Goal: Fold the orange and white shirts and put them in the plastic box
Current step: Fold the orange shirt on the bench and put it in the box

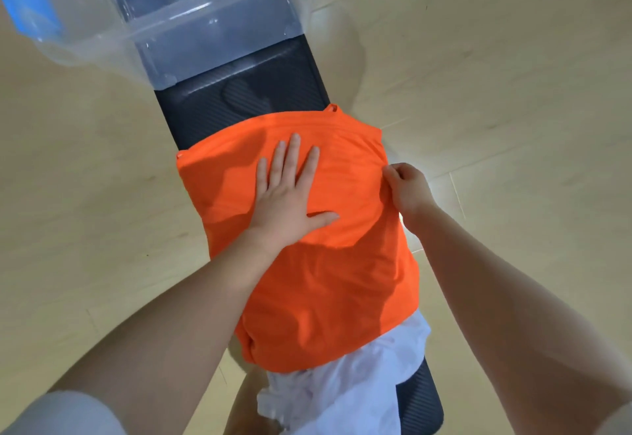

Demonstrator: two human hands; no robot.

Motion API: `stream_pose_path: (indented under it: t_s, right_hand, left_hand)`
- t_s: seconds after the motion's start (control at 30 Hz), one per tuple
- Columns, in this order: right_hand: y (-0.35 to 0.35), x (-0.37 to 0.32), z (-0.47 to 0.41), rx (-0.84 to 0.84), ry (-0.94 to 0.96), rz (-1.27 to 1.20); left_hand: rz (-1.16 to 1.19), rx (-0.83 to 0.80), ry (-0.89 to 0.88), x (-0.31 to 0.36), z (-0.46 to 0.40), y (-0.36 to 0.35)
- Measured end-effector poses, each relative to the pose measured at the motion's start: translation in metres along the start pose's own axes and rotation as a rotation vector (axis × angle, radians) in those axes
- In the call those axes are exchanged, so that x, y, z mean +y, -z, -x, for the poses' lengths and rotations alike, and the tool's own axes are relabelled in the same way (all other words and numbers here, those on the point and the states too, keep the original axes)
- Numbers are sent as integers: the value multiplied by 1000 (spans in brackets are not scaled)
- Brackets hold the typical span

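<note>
Orange shirt (307, 246) lies on bench (239, 99), just short of plastic box (164, 31). Your left hand (287, 195) presses flat, fingers straight; right hand (407, 188) pinches the shirt's edge. Risk: uneven pull skews fold, drags white shirt (342, 390) off.

A: Floor?
B: Light wood-look floor (513, 58), thin seams, soft glare.
A: Furniture?
B: Narrow black padded bench (246, 92), ribbed surface, running away from the camera.

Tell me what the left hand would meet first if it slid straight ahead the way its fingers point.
The left hand lies flat on the orange shirt, fingers pointing up the black ribbed bench. It would likely cross the shirt's far edge, then bare bench, then meet the clear plastic box; depth is uncertain.
</note>
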State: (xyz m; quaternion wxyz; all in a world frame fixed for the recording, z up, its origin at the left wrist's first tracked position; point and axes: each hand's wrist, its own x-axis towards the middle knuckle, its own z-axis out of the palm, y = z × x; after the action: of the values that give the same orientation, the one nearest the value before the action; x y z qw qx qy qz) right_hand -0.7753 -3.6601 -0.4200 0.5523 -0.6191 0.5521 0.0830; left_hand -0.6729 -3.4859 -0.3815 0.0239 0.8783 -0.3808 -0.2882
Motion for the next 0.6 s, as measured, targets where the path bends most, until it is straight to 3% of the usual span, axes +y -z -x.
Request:
stream_pose_path:
  t_s: [0.17, 0.33, 0.47, 0.6]
  right_hand:
    - [-3, 4, 10, -251, -120, 20]
    - [7, 40, 54, -371, -346, -8]
    - [21, 64, 77, -269, -451, 52]
    - [27, 68, 78, -83, -331, 95]
  left_hand:
    - [52, 76, -50, 2, -6, 11]
    - [-57, -1, -265, 17, -23, 19]
    - [-168, -64, -403, 24, -22, 18]
    - [-284, -116, -411, 18, -26, 13]
